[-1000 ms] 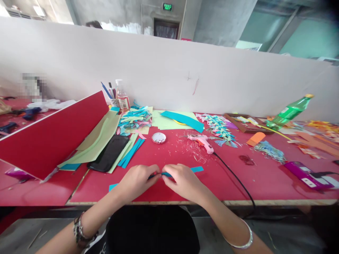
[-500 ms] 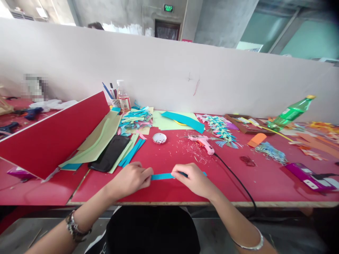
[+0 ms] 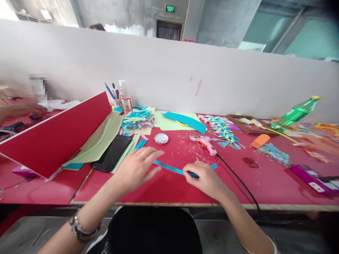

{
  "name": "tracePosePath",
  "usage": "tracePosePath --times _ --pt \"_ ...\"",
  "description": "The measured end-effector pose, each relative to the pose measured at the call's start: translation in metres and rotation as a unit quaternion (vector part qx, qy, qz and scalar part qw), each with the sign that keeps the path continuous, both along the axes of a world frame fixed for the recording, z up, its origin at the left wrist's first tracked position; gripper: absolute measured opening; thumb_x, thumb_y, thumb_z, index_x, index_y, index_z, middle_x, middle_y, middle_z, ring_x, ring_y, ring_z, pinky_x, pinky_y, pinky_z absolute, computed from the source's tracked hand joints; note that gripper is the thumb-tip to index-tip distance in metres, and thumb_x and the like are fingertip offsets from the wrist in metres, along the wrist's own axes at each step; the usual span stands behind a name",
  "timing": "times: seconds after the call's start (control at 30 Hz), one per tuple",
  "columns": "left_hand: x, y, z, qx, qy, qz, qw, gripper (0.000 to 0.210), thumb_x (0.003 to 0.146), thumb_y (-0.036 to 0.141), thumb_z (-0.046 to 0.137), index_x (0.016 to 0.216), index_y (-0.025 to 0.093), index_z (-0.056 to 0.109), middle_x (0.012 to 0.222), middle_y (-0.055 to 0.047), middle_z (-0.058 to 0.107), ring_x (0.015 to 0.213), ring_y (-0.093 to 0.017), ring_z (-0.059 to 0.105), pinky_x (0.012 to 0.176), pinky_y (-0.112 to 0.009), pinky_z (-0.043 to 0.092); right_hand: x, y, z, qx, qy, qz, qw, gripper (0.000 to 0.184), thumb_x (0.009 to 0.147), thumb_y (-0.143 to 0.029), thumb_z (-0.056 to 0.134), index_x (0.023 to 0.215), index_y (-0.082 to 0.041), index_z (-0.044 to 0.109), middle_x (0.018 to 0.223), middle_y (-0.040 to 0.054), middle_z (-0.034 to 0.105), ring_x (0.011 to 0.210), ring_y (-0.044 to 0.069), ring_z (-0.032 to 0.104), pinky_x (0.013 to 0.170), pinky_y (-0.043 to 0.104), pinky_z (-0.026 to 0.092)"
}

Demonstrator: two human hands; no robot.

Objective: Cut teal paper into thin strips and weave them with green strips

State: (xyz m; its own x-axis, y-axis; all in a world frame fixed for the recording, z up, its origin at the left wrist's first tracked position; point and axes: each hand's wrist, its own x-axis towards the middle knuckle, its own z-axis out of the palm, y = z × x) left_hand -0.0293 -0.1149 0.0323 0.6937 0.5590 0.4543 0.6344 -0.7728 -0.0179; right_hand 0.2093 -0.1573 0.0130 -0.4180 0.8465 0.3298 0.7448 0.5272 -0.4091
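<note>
A narrow blue paper strip (image 3: pixel 169 167) runs slantwise above the red tabletop. My right hand (image 3: pixel 203 175) is closed on it, and a short end sticks out past the knuckles. Something dark blue shows in the curl of that hand's fingers; I cannot make out what it is. My left hand (image 3: pixel 137 169) has its fingers apart and holds nothing, just left of the strip's far end. More blue strips (image 3: pixel 141 144) lie partly hidden behind the left hand, beside pale green strips (image 3: pixel 124 157) and a black phone (image 3: pixel 111 153).
A pink glue gun (image 3: pixel 203 144) lies beyond my right hand, its black cord trailing to the front edge. Near it are a round white lid (image 3: pixel 161 138) and a fringed paper piece (image 3: pixel 222 128). A red board (image 3: pixel 58 135) stands left; another person's hand (image 3: pixel 34 110) is behind it.
My left hand has let go of the strip, opened and lifted up and away. The strip now slants in my right hand. Another person's hand has appeared at the far left.
</note>
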Motion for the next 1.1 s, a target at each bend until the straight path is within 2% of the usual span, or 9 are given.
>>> tracePosePath --times 0.07,0.13,0.27,0.53,0.7,0.83,0.9,0.97,1.1 --pt "0.023 -0.007 0.002 -0.052 0.013 -0.042 0.998 0.035 0.082 0.04 0.04 0.108 0.018 0.048 0.094 -0.005 0.06 0.086 -0.017 0.054 0.075 -0.028 0.037 -0.013 0.002 0.0 0.055 -0.011 0.017 0.998 0.013 0.073 -0.011 0.043 0.069 -0.019 0.052 0.06 -0.0023 0.056 0.054 0.009 0.045 0.06 0.021 0.033" --pt "0.035 -0.009 0.001 -0.083 0.047 -0.058 0.994 0.026 0.086 0.034 0.035 0.087 0.018 0.056 0.071 -0.001 0.062 0.067 -0.014 0.055 0.07 -0.027 0.036 -0.02 0.006 -0.001 0.098 -0.013 0.021 0.995 0.012 0.071 -0.01 0.043 0.067 -0.018 0.051 0.057 -0.0024 0.055 0.052 0.009 0.042 0.058 0.021 0.032" --pt "0.032 -0.007 -0.003 -0.089 0.073 -0.044 0.992 0.033 0.087 0.029 0.033 0.064 0.017 0.053 0.046 0.002 0.051 0.044 -0.011 0.042 0.054 -0.023 0.029 -0.016 0.012 -0.005 0.129 -0.013 0.012 0.992 0.012 0.067 -0.01 0.044 0.061 -0.018 0.049 0.052 -0.0033 0.051 0.049 0.009 0.039 0.055 0.02 0.03" --pt "-0.006 0.004 0.0 -0.151 0.085 -0.044 0.984 0.036 0.088 0.031 0.029 0.062 0.017 0.05 0.047 0.003 0.045 0.045 -0.009 0.039 0.049 -0.021 0.024 0.022 0.008 -0.017 0.071 0.013 -0.034 0.997 0.012 0.067 -0.009 0.043 0.06 -0.018 0.049 0.054 -0.003 0.052 0.05 0.008 0.045 0.053 0.018 0.032" --pt "-0.025 0.002 0.008 -0.083 0.119 -0.013 0.989 0.041 0.088 0.032 0.026 0.061 0.017 0.053 0.046 0.002 0.044 0.045 -0.01 0.039 0.053 -0.022 0.028 0.058 0.011 -0.032 0.07 0.024 -0.116 0.99 0.012 0.066 -0.01 0.043 0.058 -0.018 0.046 0.051 -0.0032 0.047 0.046 0.008 0.041 0.048 0.019 0.032" --pt "-0.023 -0.004 0.013 -0.061 0.146 -0.01 0.987 0.04 0.088 0.029 0.026 0.063 0.019 0.056 0.047 0.002 0.047 0.045 -0.011 0.039 0.055 -0.022 0.031 0.059 0.008 -0.028 0.128 0.093 -0.172 0.972 0.012 0.072 -0.014 0.041 0.063 -0.019 0.048 0.057 -0.0008 0.051 0.054 0.011 0.048 0.055 0.022 0.038" --pt "-0.015 -0.006 0.014 -0.074 0.16 -0.028 0.984 0.039 0.088 0.028 0.028 0.061 0.019 0.055 0.045 0.003 0.047 0.043 -0.011 0.038 0.055 -0.023 0.032 0.042 0.004 -0.017 0.127 0.128 -0.123 0.976 0.016 0.078 -0.016 0.036 0.079 -0.019 0.052 0.075 0.0035 0.057 0.07 0.014 0.053 0.066 0.025 0.041" --pt "-0.006 -0.008 0.014 -0.085 0.155 -0.045 0.983 0.037 0.087 0.027 0.03 0.061 0.019 0.055 0.046 0.003 0.048 0.043 -0.01 0.039 0.056 -0.022 0.032 0.02 0.0 -0.005 0.093 0.071 -0.035 0.993 0.02 0.079 -0.02 0.04 0.094 -0.019 0.052 0.095 0.0075 0.056 0.09 0.018 0.052 0.078 0.029 0.039" --pt "0.001 -0.009 0.013 -0.08 0.143 -0.047 0.985 0.036 0.087 0.027 0.031 0.063 0.018 0.055 0.047 0.002 0.05 0.043 -0.01 0.042 0.055 -0.023 0.032 -0.013 -0.001 0.009 0.032 -0.055 0.036 0.997 0.017 0.083 -0.021 0.039 0.08 -0.02 0.056 0.076 0.0027 0.06 0.074 0.015 0.053 0.07 0.027 0.038"
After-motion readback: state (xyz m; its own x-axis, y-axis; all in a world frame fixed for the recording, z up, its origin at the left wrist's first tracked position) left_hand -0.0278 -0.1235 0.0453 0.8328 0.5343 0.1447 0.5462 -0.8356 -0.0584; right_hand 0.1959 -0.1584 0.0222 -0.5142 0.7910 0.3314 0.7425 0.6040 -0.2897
